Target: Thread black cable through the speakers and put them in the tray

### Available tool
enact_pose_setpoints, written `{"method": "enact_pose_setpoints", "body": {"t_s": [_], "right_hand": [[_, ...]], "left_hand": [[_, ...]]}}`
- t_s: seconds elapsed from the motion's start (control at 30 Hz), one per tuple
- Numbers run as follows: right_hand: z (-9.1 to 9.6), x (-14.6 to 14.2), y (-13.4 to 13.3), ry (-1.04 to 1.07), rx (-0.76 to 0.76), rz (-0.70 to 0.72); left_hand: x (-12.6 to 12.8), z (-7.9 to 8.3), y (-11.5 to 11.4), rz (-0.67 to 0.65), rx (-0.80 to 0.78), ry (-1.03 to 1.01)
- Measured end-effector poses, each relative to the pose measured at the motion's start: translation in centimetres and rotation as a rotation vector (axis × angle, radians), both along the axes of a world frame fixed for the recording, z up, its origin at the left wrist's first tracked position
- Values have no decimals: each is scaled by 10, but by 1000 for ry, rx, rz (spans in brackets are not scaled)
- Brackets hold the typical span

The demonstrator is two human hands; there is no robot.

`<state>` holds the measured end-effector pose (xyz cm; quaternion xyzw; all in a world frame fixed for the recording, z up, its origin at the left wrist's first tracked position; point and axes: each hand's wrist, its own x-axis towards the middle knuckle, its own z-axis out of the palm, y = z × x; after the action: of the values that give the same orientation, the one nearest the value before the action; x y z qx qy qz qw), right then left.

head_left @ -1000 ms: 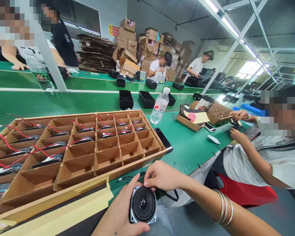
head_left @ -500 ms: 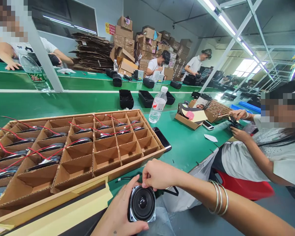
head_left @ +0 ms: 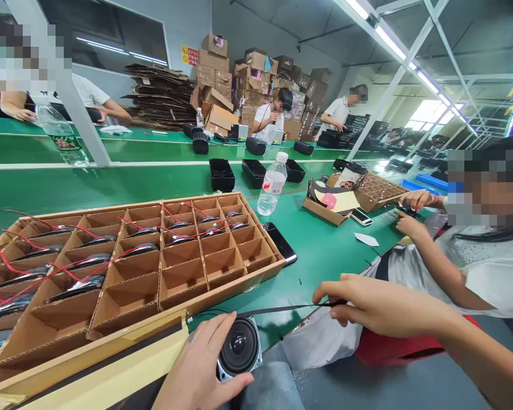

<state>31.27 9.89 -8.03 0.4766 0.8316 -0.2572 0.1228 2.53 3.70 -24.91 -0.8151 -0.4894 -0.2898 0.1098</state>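
My left hand grips a round black speaker driver with a metal frame, holding it low by the bench edge. My right hand is out to the right, pinching the end of a thin black strip. That strip runs left towards the top of the speaker, and I cannot tell whether it is attached. A cardboard divider tray lies beside my left hand, with speakers trailing red wires in several compartments.
A green workbench holds a phone and a water bottle. A co-worker's hands work on a small dark part at right. Black speaker housings stand on the bench behind. Cardboard boxes are stacked at the back.
My right hand has moved right, away from the speaker, drawing the black strip out taut. My left hand and the speaker have dropped slightly lower.
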Motion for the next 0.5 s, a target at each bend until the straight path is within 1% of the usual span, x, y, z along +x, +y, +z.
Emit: {"method": "enact_pose_setpoints", "body": {"t_s": [0.07, 0.13, 0.2, 0.27, 0.4, 0.5], "right_hand": [[-1, 14, -4, 90, 1, -112], [-10, 27, -6, 175, 54, -186], [-26, 39, -8, 260, 85, -232], [-45, 49, -11, 350, 83, -274], [-82, 62, -23, 472, 81, -330], [-102, 65, -36, 535, 103, -313]], "left_hand": [[1, 9, 1, -14, 58, 72], [2, 17, 0, -16, 81, 128], [4, 23, -1, -10, 98, 155], [5, 26, -2, -8, 111, 160], [3, 25, -1, 1, 76, 200], [-2, 20, -2, -12, -21, 270]]}}
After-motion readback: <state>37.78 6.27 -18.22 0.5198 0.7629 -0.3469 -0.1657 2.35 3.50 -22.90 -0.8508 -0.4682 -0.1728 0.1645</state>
